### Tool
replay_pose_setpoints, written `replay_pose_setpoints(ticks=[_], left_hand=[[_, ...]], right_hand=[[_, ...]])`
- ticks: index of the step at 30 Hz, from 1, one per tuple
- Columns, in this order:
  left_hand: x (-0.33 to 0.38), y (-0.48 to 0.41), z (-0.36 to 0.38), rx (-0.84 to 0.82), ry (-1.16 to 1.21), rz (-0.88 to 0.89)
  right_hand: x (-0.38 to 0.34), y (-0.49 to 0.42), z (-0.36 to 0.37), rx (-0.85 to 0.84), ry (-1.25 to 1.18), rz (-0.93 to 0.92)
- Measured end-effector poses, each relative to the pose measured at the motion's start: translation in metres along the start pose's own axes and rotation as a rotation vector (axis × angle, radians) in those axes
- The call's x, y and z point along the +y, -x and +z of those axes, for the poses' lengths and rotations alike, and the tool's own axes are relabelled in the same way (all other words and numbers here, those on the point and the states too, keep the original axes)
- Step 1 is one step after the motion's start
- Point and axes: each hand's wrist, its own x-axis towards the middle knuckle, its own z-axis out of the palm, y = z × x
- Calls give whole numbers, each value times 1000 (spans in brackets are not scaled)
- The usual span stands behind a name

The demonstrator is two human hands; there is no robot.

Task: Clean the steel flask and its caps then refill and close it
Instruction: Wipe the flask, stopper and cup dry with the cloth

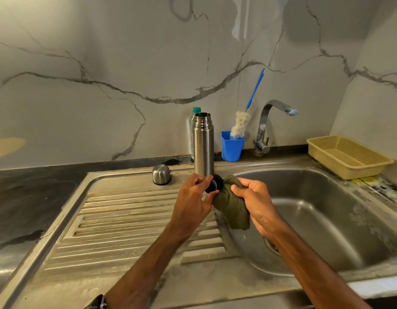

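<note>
Two hands work close together: the left hand [193, 197] pinches the black cap [216, 182], the right hand [253, 197] squeezes the green cloth [232, 206] against it from 3 o'clock, and the open steel flask [203, 148] stands straight up at 12 o'clock, nearest the left hand.
</note>
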Motion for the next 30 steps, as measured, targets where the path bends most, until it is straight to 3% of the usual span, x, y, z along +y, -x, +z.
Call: replay_pose_setpoints(ticks=[4, 10, 14, 18, 22, 25, 27, 30], left_hand=[[13, 5, 7, -60, -28, 27], [9, 2, 1, -75, -4, -62], [17, 2, 2, -69, 58, -77], [9, -1, -3, -34, 76, -143], [15, 1, -3, -74, 133, -114], [8, -3, -6, -62, 132, -136], [3, -5, -10, -89, 140, -133], [8, -4, -14, -199, 219, -52]], right_hand=[[-1, -4, 1, 88, 218, -72], [4, 0, 10, 54, 575, -246], [-3, -9, 2, 82, 446, -141], [5, 3, 6, -11, 577, -258], [-1, -10, 0, 45, 480, -175], [2, -2, 3, -18, 472, -207], [3, 3, 5, -48, 537, -272], [-2, -6, 0, -36, 471, -212]])
